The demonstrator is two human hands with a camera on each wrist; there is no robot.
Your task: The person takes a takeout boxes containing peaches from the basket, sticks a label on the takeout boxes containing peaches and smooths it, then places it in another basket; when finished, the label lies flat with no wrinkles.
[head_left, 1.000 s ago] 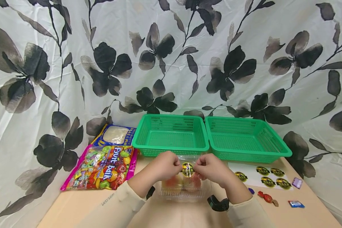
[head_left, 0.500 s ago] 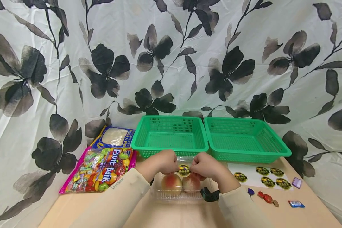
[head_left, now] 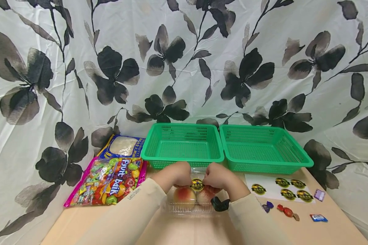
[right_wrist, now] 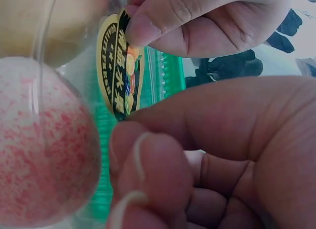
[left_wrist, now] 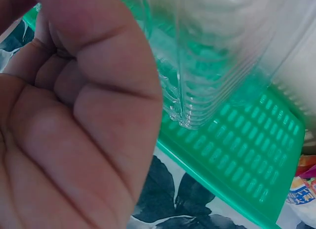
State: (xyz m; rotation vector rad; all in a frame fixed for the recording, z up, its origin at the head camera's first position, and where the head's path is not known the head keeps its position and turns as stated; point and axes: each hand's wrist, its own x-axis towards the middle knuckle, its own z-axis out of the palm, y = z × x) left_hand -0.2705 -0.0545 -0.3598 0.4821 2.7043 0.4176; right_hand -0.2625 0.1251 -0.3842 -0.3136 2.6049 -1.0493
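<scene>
Both hands have slid a touch farther from the body since a second ago, and the clear box has gone with them, so two peaches show through its lid where the fingers covered them before. Fingertips first: the left hand [head_left: 175, 174] and right hand [head_left: 217, 177] are curled and meet over the round yellow-and-black sticker [head_left: 197, 184], pinching at its edges from either side, pressing it against the front of the clear plastic box [head_left: 192, 207]. In the right wrist view a left fingertip [right_wrist: 148, 26] sits on the sticker's top edge while the right thumb [right_wrist: 153, 165] closes in under its lower edge. The left wrist view shows the box's ribbed corner just beside the curled left fingers [left_wrist: 84, 100].

Inside the box, two peaches [head_left: 184, 196] lie side by side, touching. The box rests on the tan table [head_left: 79, 221], just in front of the left green basket [head_left: 182, 146] at 12 o'clock. A second green basket [head_left: 263, 148] sits at 1 o'clock. A sheet of matching stickers [head_left: 279, 189] lies at 3 o'clock, with small wrapped candies [head_left: 286, 211] near it. A bright candy bag [head_left: 110, 180] lies at 9 o'clock, with a blue packet [head_left: 122, 145] beyond it.
</scene>
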